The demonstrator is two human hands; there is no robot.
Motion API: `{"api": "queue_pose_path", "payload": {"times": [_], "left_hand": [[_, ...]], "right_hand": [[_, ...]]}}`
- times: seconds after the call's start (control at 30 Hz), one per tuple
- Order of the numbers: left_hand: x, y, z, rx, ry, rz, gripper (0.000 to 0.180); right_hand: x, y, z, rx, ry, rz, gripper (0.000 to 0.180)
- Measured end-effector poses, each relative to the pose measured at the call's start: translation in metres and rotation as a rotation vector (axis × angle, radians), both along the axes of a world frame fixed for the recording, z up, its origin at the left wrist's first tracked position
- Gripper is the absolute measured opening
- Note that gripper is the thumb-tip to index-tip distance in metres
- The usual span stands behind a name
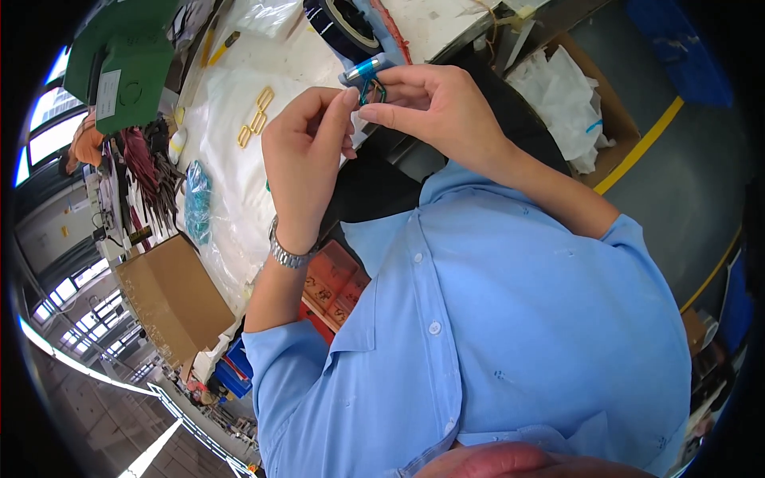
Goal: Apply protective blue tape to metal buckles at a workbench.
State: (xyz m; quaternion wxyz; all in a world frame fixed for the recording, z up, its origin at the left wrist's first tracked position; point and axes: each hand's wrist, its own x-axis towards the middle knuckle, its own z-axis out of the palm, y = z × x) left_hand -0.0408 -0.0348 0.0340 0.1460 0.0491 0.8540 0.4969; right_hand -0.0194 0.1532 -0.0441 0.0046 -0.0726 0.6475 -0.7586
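My right hand grips a small teal piece with a ring-like metal frame between thumb and fingers. Close against it, my left hand has thumb and fingertip pinched together at the piece's left side; whether anything thin is between them is too small to see. Just beyond the fingers is a light-blue tape dispenser carrying a wide dark tape roll, with a shiny blue cylinder at its near end. Left of my left hand, several gold-coloured metal buckles lie on clear plastic sheeting.
A clear bag of teal parts lies on the white table, near a brown cardboard piece. Below my left wrist are red compartment trays with small parts. To the right stands a carton with white plastic bags. A green panel rises at upper left.
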Motion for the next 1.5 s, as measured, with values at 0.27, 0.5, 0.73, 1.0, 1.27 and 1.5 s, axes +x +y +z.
{"api": "queue_pose_path", "payload": {"times": [0.27, 0.5, 0.73, 1.0, 1.27, 1.5], "left_hand": [[0.020, 0.007, -0.025, -0.291, 0.877, -0.187, 0.039], [0.035, 0.005, -0.051, -0.230, 0.609, -0.183, 0.035], [0.072, -0.008, -0.068, 0.179, 0.264, 0.081, 0.038], [0.086, -0.043, -0.061, -0.157, 0.408, -0.155, 0.039], [0.094, -0.087, -0.045, -0.265, 0.656, 0.097, 0.033], [0.062, -0.168, -0.065, -0.390, 0.672, 0.416, 0.028]], "right_hand": [[0.003, -0.007, -0.002, -0.189, -0.004, -0.006, 0.035], [0.019, -0.002, -0.035, -0.136, -0.317, 0.048, 0.035], [0.028, 0.012, -0.031, -0.152, -0.339, 0.300, 0.031], [0.029, -0.003, -0.007, 0.434, 0.001, 0.373, 0.020], [0.032, -0.052, -0.002, 0.115, -0.142, 0.384, 0.028], [0.016, -0.070, -0.001, 0.706, 0.105, 0.493, 0.042]]}}
